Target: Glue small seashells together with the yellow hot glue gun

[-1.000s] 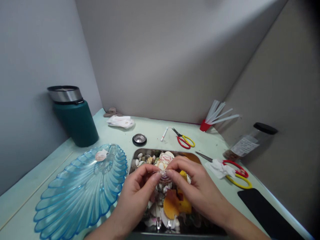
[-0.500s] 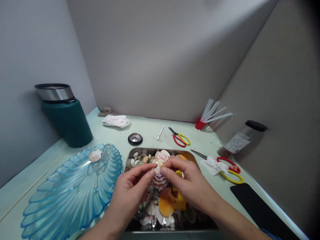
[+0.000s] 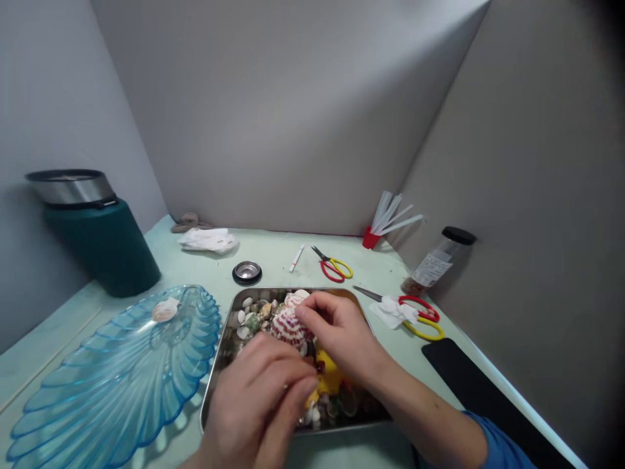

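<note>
A metal tray (image 3: 223, 339) of shells and small stones lies in front of me. The thumb and forefinger of my right hand (image 3: 349, 335) pinch at the upper right edge of a white scallop shell (image 3: 289, 327) with purple-red stripes, which rests over the other shells. My left hand (image 3: 261, 397) is closed above the tray's near left part, its fingertips together; what they hold, if anything, is hidden. Yellow shells (image 3: 332, 374) show below my right hand. White pebbles (image 3: 242, 316) and small snail shells lie at the tray's far left.
At left stand a blue scalloped glass dish (image 3: 127, 371) holding one pale shell (image 3: 166, 310), and a green bottle (image 3: 100, 241). Behind the tray are a round lid (image 3: 247, 271), a marker (image 3: 296, 258) and scissors (image 3: 333, 266). More scissors (image 3: 424, 318), tissue (image 3: 394, 311) and a jar (image 3: 437, 260) are at right.
My hands have parted from a shared fingertip hold over the tray. The left moved down and nearer; the right stays by the striped scallop shell. The whole view has shifted, with things appearing farther left.
</note>
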Available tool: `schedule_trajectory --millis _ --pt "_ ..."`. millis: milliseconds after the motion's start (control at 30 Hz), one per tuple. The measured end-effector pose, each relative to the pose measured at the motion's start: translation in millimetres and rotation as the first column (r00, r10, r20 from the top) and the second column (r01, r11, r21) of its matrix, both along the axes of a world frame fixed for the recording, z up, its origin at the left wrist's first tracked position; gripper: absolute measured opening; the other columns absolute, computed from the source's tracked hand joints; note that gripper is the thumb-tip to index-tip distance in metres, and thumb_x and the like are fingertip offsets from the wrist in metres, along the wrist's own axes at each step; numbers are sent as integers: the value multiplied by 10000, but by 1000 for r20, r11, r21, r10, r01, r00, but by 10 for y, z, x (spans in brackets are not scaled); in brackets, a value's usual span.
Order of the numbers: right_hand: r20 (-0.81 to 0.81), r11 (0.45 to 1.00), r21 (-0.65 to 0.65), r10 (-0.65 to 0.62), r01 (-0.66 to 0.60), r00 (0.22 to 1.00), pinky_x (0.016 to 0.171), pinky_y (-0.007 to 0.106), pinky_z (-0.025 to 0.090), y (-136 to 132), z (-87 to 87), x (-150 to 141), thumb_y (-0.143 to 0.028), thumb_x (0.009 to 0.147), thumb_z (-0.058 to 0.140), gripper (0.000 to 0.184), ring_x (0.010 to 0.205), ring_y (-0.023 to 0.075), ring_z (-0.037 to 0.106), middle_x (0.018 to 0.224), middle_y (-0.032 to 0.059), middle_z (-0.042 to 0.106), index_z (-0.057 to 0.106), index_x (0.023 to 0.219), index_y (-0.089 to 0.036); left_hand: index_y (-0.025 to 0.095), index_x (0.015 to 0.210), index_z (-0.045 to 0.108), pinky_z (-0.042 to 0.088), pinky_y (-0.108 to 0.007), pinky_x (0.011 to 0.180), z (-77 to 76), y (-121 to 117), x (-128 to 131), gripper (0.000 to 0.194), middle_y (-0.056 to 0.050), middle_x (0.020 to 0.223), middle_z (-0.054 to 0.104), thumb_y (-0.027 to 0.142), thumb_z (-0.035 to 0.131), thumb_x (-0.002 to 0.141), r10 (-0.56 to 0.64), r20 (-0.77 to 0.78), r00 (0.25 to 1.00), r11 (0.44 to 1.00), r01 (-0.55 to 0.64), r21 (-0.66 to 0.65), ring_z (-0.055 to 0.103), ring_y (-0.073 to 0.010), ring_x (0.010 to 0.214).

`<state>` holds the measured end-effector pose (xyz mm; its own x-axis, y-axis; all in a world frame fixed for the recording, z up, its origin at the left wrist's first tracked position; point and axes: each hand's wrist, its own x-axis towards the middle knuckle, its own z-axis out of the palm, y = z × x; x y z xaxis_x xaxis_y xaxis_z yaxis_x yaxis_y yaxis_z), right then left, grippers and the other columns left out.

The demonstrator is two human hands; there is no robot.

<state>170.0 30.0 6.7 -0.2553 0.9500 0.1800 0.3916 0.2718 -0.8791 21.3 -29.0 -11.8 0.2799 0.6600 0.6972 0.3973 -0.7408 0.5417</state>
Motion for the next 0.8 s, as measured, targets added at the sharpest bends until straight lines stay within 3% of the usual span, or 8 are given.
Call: schedule_trajectory --millis 100,300,567,800 --pt "-15 1000 17 -7 7 1000 561 201 377 -22 22 4 -249 829 507 178 597 106 481 617 -38 545 582 687 -170 181 959 621 486 -303 705 53 -69 162 234 -72 865 665 36 577 781 -46 -64 997 991 53 122 574 -190 790" --pt "-9 999 51 -12 12 1000 572 200 393 -55 93 25 -203 789 521 161 604 109 508 609 -32 558 600 653 -166 188 937 607 461 -351 753 99 -142 435 246 -63 843 636 31 626 749 124 -72 990 978 -110 175 553 -213 819" --pt "13 995 96 -11 10 1000 550 201 371 -80 101 35 -181 756 525 157 590 111 499 581 -37 549 604 620 -180 191 896 592 432 -327 738 198 -180 453 225 -43 814 624 -4 567 787 129 -116 985 981 -110 161 539 -190 796" --pt "-5 994 104 16 -15 1000 550 197 363 -81 55 24 -182 754 521 149 594 108 508 589 -36 556 620 642 -170 178 833 540 399 -374 736 98 -177 497 183 -54 757 583 -1 531 792 274 -213 938 913 -183 366 499 -204 743"
